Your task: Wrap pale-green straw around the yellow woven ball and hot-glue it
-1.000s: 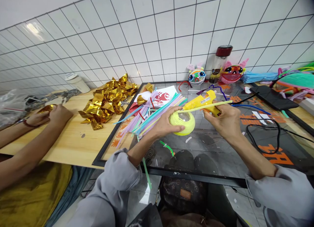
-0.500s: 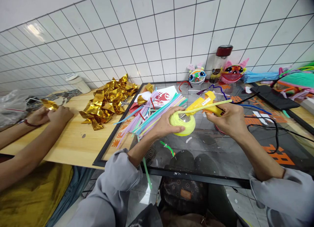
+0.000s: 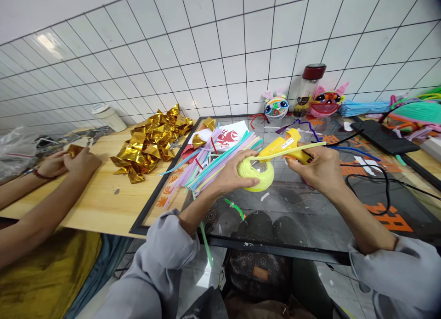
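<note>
My left hand (image 3: 234, 174) is wrapped round the side of a ring-shaped coil of yellow pipe cleaner (image 3: 262, 177), holding it above the dark tabletop. My right hand (image 3: 322, 165) grips a yellow hot glue gun (image 3: 280, 145), its nose pointing down and left at the coil's upper rim. A free yellow pipe cleaner end runs from the coil along the gun to my right fingers; whether they pinch it I cannot tell. The nozzle tip is partly hidden by the coil. Under and beyond my left hand lies a bundle of pastel pipe cleaners (image 3: 206, 165).
Folded gold foil pieces (image 3: 151, 142) are heaped at left, near a co-worker's hands (image 3: 81, 160) holding another. At the back stand two decorated animal faces (image 3: 276, 107), a glass bottle (image 3: 306, 92) and blue pipe cleaners (image 3: 365, 108). A black phone (image 3: 386, 136) and black cable (image 3: 387, 186) lie at right.
My hands, the coil and the glue gun stay almost still; the gun has shifted very slightly left. At left, the co-worker's hands have turned the gold foil piece.
</note>
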Action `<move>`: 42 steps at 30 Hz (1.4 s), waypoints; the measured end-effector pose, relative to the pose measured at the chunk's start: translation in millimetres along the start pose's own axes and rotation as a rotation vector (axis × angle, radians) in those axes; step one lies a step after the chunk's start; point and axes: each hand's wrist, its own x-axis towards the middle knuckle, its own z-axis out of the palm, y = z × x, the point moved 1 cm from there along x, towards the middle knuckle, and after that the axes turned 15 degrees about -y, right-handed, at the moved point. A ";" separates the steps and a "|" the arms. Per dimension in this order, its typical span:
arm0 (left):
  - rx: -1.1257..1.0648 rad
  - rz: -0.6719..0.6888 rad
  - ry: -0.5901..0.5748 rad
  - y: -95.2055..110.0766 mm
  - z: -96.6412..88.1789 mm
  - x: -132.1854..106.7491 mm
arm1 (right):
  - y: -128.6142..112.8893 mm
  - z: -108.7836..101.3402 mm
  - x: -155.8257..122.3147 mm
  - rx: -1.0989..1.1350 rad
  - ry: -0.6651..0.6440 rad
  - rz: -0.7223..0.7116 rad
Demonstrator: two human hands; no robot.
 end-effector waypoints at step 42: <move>0.048 -0.019 0.096 2.9 7.9 0.5 | -55.8 8.4 -5.9 -0.285 0.106 -0.418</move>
